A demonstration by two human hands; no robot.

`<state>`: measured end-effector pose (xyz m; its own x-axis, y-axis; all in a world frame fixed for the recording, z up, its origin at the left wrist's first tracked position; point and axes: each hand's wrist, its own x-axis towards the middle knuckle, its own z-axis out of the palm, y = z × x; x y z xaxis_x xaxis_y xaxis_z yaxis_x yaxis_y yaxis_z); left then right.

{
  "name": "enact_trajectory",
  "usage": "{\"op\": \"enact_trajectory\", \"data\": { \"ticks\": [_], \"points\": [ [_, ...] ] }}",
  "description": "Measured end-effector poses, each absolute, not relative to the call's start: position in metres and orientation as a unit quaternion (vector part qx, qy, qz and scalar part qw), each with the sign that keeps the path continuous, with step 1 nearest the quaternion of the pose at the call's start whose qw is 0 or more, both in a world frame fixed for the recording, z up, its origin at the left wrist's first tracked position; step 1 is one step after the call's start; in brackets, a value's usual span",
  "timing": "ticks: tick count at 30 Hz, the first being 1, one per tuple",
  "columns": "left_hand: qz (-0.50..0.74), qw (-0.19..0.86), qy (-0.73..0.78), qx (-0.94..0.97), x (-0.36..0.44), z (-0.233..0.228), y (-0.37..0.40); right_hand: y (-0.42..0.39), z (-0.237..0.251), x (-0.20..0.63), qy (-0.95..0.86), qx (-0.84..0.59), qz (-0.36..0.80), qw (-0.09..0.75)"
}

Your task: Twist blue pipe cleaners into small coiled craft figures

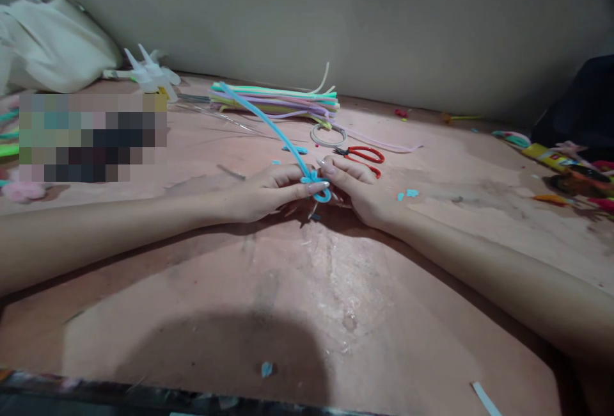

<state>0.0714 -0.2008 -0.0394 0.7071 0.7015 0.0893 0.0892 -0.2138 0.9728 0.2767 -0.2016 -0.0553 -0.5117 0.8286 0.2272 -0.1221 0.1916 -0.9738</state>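
Observation:
A bright blue pipe cleaner (pixel 279 131) is bent into small loops at its lower end, while its long straight tail slants up to the left. My left hand (pixel 268 193) pinches the looped part between thumb and fingers. From the other side, my right hand (pixel 357 185) has its thumb and fingertips closed at the same loops. Part of the looped end is hidden behind my fingers. Just beyond my right hand lie red-handled pliers (pixel 367 153), partly covered by that hand.
A bundle of coloured pipe cleaners (pixel 273 99) lies at the back, near a ring of wire or tape (pixel 328 135). White glue bottles (pixel 152 77) stand back left. Blue scraps (pixel 411 192) dot the table. A white cloth bag (pixel 57 45) sits far left, colourful craft pieces (pixel 551 157) far right.

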Motion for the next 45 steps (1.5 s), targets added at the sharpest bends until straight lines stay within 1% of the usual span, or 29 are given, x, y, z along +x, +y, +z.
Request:
{"op": "enact_trajectory", "data": {
  "ticks": [4, 8, 11, 13, 15, 18, 22, 29, 33, 39, 43, 45],
  "points": [
    [0.265, 0.57, 0.266, 0.731, 0.071, -0.039, -0.201, -0.203, -0.05, 0.275, -0.668, -0.246, 0.575, 0.405],
    [0.242, 0.573, 0.277, 0.732, 0.071, -0.035, -0.202, -0.205, -0.049, 0.274, -0.694, -0.273, 0.523, 0.412],
    [0.267, 0.574, 0.285, 0.72, 0.073, -0.034, -0.203, -0.204, -0.052, 0.274, -0.697, -0.294, 0.488, 0.436],
    [0.3, 0.574, 0.286, 0.706, 0.074, -0.035, -0.203, -0.202, -0.054, 0.273, -0.693, -0.281, 0.496, 0.441],
    [0.322, 0.576, 0.281, 0.697, 0.075, -0.037, -0.202, -0.201, -0.054, 0.273, -0.681, -0.261, 0.532, 0.431],
    [0.321, 0.583, 0.282, 0.691, 0.074, -0.041, -0.2, -0.201, -0.054, 0.274, -0.66, -0.258, 0.568, 0.418],
    [0.324, 0.582, 0.283, 0.69, 0.072, -0.042, -0.197, -0.202, -0.052, 0.276, -0.666, -0.257, 0.571, 0.407],
    [0.3, 0.552, 0.298, 0.718, 0.071, -0.032, -0.2, -0.207, -0.051, 0.273, -0.682, -0.265, 0.567, 0.378],
    [0.321, 0.548, 0.298, 0.713, 0.074, -0.032, -0.203, -0.206, -0.056, 0.271, -0.694, -0.273, 0.556, 0.367],
    [0.322, 0.527, 0.324, 0.717, 0.074, -0.033, -0.202, -0.205, -0.055, 0.275, -0.74, -0.298, 0.478, 0.368],
    [0.317, 0.52, 0.309, 0.73, 0.074, -0.036, -0.2, -0.209, -0.05, 0.276, -0.804, -0.297, 0.373, 0.355],
    [0.322, 0.525, 0.296, 0.73, 0.074, -0.037, -0.199, -0.21, -0.048, 0.277, -0.817, -0.301, 0.338, 0.358]
  ]
}}
